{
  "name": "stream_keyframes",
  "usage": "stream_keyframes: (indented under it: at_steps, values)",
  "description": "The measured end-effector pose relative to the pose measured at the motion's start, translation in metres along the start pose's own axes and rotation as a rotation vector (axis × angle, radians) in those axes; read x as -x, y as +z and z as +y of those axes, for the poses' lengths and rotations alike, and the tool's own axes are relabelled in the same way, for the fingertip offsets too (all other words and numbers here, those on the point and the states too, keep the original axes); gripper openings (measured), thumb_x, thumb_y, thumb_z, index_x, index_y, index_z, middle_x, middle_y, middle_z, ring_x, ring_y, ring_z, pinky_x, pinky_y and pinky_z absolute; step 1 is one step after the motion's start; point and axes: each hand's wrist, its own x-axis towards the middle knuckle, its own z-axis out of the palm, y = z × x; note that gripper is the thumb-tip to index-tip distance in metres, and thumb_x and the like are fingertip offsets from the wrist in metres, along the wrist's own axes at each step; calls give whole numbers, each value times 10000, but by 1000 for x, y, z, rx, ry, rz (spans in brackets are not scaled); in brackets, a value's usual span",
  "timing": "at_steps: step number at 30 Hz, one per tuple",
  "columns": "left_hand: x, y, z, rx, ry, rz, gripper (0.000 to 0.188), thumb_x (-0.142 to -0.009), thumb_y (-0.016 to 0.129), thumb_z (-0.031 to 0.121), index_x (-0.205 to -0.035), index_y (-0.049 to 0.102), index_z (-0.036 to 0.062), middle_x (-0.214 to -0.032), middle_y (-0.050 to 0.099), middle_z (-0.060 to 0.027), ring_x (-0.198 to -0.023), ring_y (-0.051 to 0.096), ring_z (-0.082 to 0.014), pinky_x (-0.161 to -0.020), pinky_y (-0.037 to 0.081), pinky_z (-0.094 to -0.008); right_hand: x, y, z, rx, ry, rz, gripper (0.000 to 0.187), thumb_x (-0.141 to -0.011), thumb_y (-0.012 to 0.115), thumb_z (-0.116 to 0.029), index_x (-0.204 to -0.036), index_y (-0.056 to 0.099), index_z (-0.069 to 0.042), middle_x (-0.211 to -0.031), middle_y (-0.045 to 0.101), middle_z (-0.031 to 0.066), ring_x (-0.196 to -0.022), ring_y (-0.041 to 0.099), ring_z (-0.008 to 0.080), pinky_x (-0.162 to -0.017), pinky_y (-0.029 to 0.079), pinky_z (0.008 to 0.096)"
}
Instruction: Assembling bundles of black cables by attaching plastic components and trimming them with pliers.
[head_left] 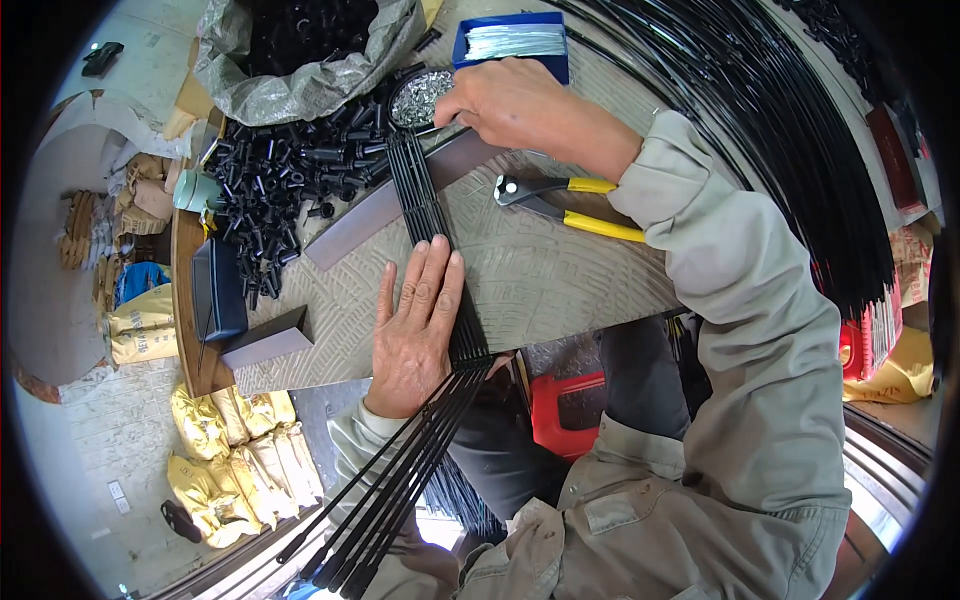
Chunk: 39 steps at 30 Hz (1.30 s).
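Pretty crowded up there: a grey sack with dark pieces in it at the back, loose black plastic fittings heaped right up to it, and yellow-handled pincers lying next to the person's right sleeve. A long grey metal strip crosses beneath the bundle of black rods, which slants over the bench and hangs off the near edge by the person's lap. Left hand is flat on those rods, fingers out straight. Right hand has its fingers curled at the edge of some shiny metal bits, can't tell from here if it's pinching any

My count: two hands, one sack, one pair of pincers, one blue box of pale strips, plus a second, shorter metal piece at the left. Rods and fittings, way too many to count

Bench has a patterned greyish cover, a bigger sheaf of long rods curves along the right, and yellow bags sit on the pale floor at left
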Motion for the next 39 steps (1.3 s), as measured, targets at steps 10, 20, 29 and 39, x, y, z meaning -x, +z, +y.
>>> stream_keyframes:
  at_steps: [10, 20, 29, 39]
  values:
    - [1, 11, -1, 95, -22, 113, 869, -701, 602, 529, -1313, 329, -24, -1381, 297, -188, -1297, 269, -313, -1054, 144, -463, -5, 2, -6, 52, -19, -24, 178, -773, 544, -78, -876, 653, -174, -810, 585, 83, -754, 594, 287, -620, 451, 407]
    - [2, 11, -3, 81, -22, 85, 866, -718, 584, 527, -1314, 313, -40, -1377, 302, -197, -1298, 265, -319, -1050, 143, -478, -5, 7, -1, 47, -146, 132, 174, -753, 539, -69, -854, 649, -159, -773, 565, 82, -705, 596, 276, -567, 438, 389]
    - [4, 14, -6, 62, -13, 122, 816, -744, 557, 492, -1313, 315, -41, -1378, 304, -189, -1300, 266, -306, -1049, 146, -485, -1, 1, -15, 167, -131, 64, 123, -762, 545, -92, -828, 641, -129, -775, 566, 81, -649, 593, 275, -519, 421, 398]
    - [5, 4, -3, 61, -4, -4, 851, -728, 527, 554, -1313, 321, -28, -1374, 317, -172, -1291, 283, -300, -1053, 129, -489, -1, 3, -5, 161, -165, 156, 147, -741, 560, -89, -844, 654, -136, -755, 572, 73, -675, 599, 266, -529, 438, 380]
